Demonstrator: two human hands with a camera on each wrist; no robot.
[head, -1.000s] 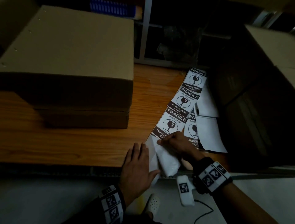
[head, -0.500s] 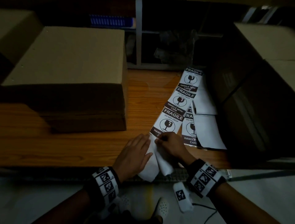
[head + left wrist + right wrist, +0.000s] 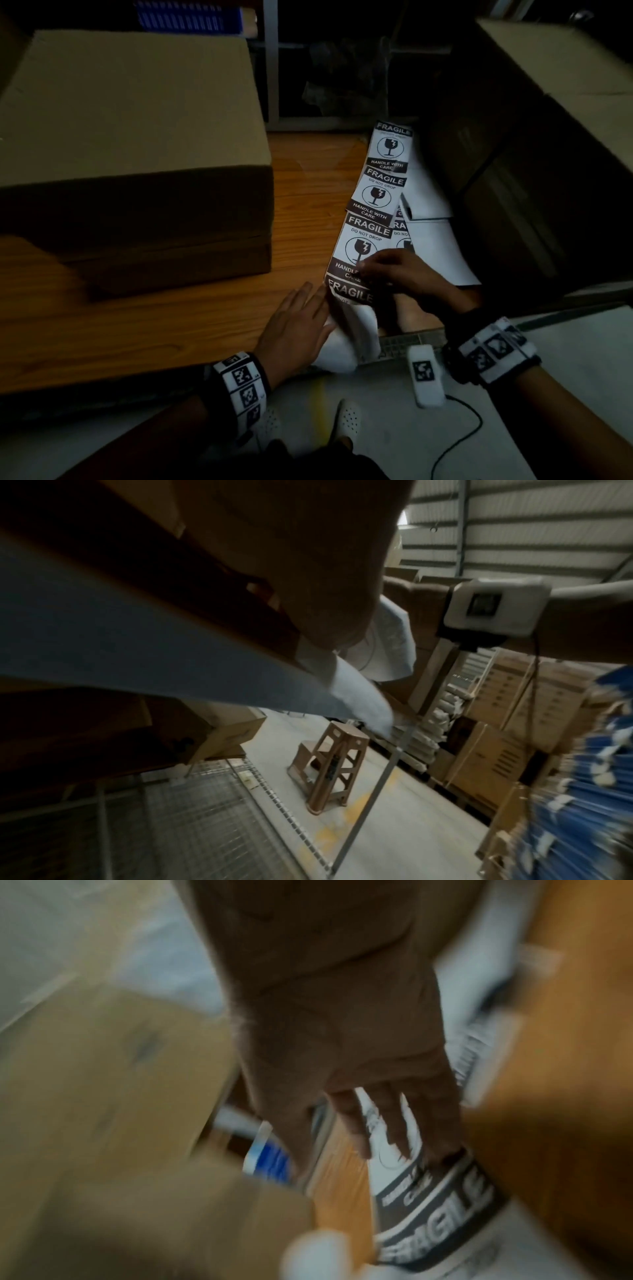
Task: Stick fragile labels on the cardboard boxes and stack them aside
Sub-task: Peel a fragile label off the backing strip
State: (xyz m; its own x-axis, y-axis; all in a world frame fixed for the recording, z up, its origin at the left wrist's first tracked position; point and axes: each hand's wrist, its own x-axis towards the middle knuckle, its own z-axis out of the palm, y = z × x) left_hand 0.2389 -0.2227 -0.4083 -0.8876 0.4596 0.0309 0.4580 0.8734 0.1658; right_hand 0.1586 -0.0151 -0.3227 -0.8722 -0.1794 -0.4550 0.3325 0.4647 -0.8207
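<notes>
A strip of black-and-white fragile labels (image 3: 373, 205) runs along the wooden table (image 3: 137, 335) to its front edge, where the white backing (image 3: 356, 339) curls over. My right hand (image 3: 368, 269) rests with straight, spread fingers (image 3: 394, 1123) on the strip's third label (image 3: 438, 1199). My left hand (image 3: 315, 308) lies flat on the table and the backing paper (image 3: 359, 696) beside it. A large plain cardboard box (image 3: 130, 102) stands at the left on top of a flatter box (image 3: 171, 267).
More cardboard boxes (image 3: 548, 102) rise at the right, close to the strip. A second label strip and blank backing sheets (image 3: 431, 240) lie under their edge. A brown stool (image 3: 329, 767) stands on the floor below. Bare table lies between the left boxes and the labels.
My right hand has moved from the strip's lower corner up onto the label. Another FRAGILE heading now shows at the table edge. My left hand stays flat beside it.
</notes>
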